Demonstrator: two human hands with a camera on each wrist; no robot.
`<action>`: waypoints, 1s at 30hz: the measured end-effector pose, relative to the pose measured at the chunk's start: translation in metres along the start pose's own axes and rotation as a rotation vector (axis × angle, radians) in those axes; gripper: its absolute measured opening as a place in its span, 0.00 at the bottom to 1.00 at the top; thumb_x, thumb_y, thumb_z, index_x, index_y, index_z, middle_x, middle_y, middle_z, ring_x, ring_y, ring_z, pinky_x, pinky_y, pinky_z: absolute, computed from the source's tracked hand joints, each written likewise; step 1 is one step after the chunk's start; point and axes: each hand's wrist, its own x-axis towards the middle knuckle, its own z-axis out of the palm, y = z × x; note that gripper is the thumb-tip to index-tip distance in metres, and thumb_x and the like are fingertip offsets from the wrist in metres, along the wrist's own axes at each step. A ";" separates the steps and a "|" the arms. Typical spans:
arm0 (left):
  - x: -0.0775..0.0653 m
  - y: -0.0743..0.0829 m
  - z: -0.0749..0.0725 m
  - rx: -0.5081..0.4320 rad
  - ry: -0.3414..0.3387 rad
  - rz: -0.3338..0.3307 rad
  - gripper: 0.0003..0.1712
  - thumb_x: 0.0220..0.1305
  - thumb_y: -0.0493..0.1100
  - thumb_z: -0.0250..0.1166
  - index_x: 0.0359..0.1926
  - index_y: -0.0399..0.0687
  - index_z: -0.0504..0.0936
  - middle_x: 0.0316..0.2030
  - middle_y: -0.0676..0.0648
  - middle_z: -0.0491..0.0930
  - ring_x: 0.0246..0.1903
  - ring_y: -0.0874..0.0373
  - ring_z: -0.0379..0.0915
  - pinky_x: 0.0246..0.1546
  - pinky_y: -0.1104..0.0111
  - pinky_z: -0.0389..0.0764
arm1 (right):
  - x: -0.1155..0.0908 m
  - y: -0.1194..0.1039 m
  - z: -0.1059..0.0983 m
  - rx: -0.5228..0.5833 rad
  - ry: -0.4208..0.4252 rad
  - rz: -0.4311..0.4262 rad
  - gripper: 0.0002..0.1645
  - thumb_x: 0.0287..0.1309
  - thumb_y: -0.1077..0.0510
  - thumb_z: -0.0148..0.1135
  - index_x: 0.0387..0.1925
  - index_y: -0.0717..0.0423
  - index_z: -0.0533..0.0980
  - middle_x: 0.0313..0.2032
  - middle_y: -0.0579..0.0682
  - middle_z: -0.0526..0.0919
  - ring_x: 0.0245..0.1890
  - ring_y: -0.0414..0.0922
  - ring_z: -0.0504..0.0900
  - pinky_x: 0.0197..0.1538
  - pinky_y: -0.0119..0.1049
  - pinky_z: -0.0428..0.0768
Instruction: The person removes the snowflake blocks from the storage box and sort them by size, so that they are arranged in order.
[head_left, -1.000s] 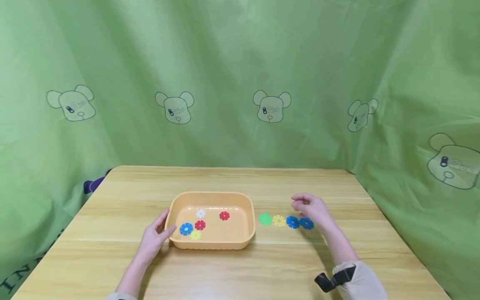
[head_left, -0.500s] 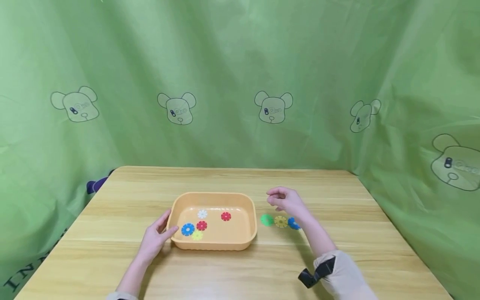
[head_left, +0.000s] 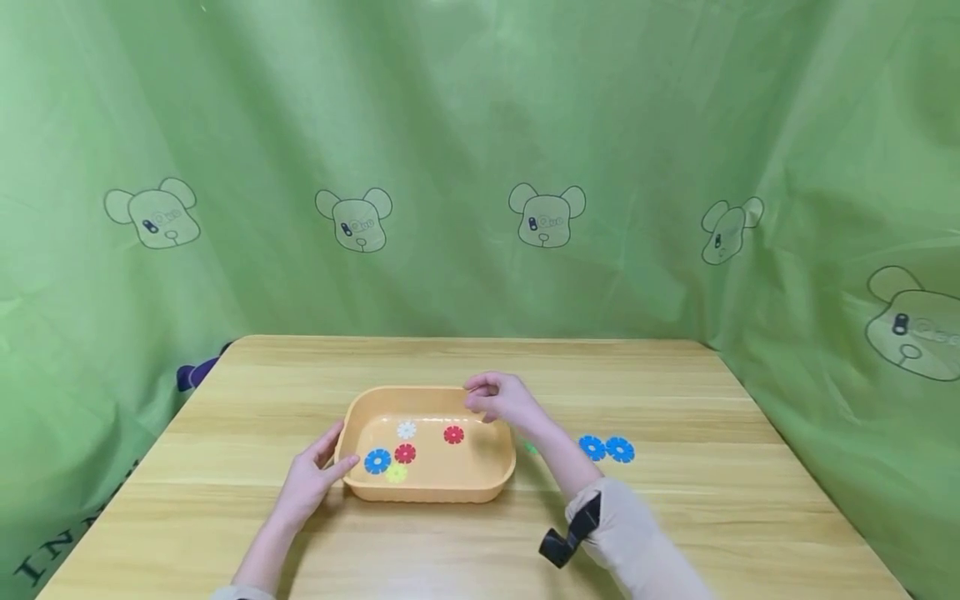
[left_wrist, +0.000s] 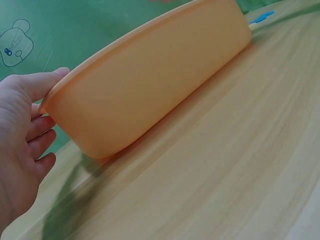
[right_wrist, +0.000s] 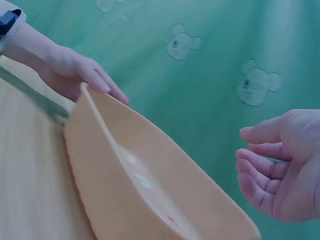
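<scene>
My left hand [head_left: 303, 479] grips the left end of a light orange plastic basin [head_left: 427, 494], thumb over the rim and fingers outside, as the left wrist view confirms. Inside lie several snowflake discs: a blue snowflake disc [head_left: 377, 461], a white one [head_left: 406, 430], a yellow one [head_left: 397, 472] and two red ones [head_left: 453, 435]. Above the basin's back right corner hovers my right hand [head_left: 507, 400], its fingers loosely bent. In the right wrist view nothing shows between that hand's thumb and fingers [right_wrist: 255, 172].
Two blue snowflake discs [head_left: 619, 450] lie side by side on the wooden table [head_left: 675, 533], right of the basin. A sliver of a green disc [head_left: 531, 447] peeks out by my right forearm. Green curtains [head_left: 450, 275] hang behind the table.
My right hand has moved left from over the loose discs to the basin's back right corner. Its forearm now hides the yellow disc on the table. My left hand keeps its grip.
</scene>
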 end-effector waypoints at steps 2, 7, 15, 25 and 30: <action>0.000 0.000 0.001 -0.004 0.000 0.001 0.40 0.57 0.39 0.66 0.66 0.32 0.58 0.66 0.35 0.56 0.65 0.41 0.52 0.61 0.59 0.61 | 0.005 -0.002 0.012 0.012 -0.022 0.005 0.21 0.53 0.65 0.62 0.49 0.71 0.72 0.34 0.53 0.80 0.36 0.49 0.79 0.37 0.40 0.83; 0.000 0.000 0.001 0.000 0.003 0.000 0.39 0.58 0.38 0.65 0.67 0.33 0.58 0.66 0.35 0.56 0.65 0.41 0.52 0.62 0.59 0.60 | 0.019 -0.004 0.041 0.020 -0.060 0.016 0.22 0.53 0.65 0.63 0.49 0.70 0.72 0.34 0.54 0.80 0.35 0.48 0.80 0.40 0.43 0.83; -0.001 0.000 0.002 0.006 0.013 0.007 0.38 0.58 0.37 0.65 0.66 0.33 0.59 0.65 0.35 0.57 0.64 0.41 0.53 0.62 0.58 0.60 | 0.037 0.000 0.084 0.007 -0.101 0.005 0.20 0.52 0.65 0.65 0.46 0.71 0.74 0.31 0.52 0.81 0.40 0.59 0.80 0.37 0.41 0.84; -0.001 -0.001 0.002 -0.033 0.007 0.013 0.38 0.58 0.36 0.64 0.67 0.33 0.58 0.65 0.33 0.58 0.63 0.40 0.55 0.58 0.60 0.66 | 0.045 0.004 0.126 -0.136 -0.068 0.022 0.18 0.44 0.65 0.71 0.40 0.66 0.78 0.25 0.48 0.79 0.24 0.41 0.76 0.28 0.30 0.79; -0.001 -0.003 0.003 -0.046 0.011 0.020 0.39 0.57 0.37 0.65 0.66 0.33 0.59 0.64 0.33 0.58 0.63 0.41 0.56 0.56 0.61 0.68 | 0.048 0.013 0.136 -0.179 -0.081 0.029 0.20 0.42 0.65 0.71 0.41 0.66 0.77 0.23 0.47 0.77 0.20 0.44 0.77 0.19 0.25 0.72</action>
